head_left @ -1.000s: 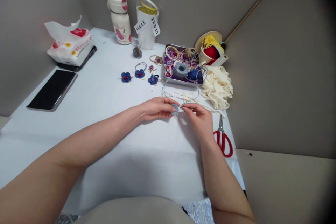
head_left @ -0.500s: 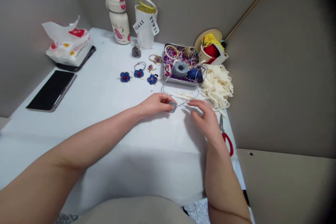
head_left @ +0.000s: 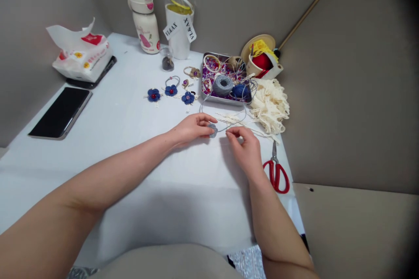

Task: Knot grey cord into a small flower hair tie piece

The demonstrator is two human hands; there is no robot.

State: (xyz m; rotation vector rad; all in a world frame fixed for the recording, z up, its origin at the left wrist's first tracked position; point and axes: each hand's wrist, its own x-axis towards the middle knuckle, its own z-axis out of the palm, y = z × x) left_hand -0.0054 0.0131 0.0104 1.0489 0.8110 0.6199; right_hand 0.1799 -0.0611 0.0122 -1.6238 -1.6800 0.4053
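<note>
My left hand (head_left: 191,128) rests on the white tabletop, its fingers shut on a small round grey disc (head_left: 213,130), perhaps crocheted. A thin grey cord (head_left: 225,130) runs from the disc to the right, then loops up towards the tray. My right hand (head_left: 244,146) sits just to the right of the disc, with its thumb and forefinger curled close to the cord. Whether those fingers pinch the cord I cannot tell. Strips of cream lace trim (head_left: 232,118) lie under the cord, just above my hands.
A metal tray (head_left: 225,103) holds beads, grey and blue yarn balls. Blue flower ornaments (head_left: 171,90) lie left of it, cream lace (head_left: 269,107) right of it. Red-handled scissors (head_left: 276,176) lie by the right table edge. A black phone (head_left: 59,112), tissue pack, bottle and cup stand further away.
My right hand has come back left and closer to the cord after drawing away from the disc. My left hand stays on the disc. The whole view has shifted slightly.
</note>
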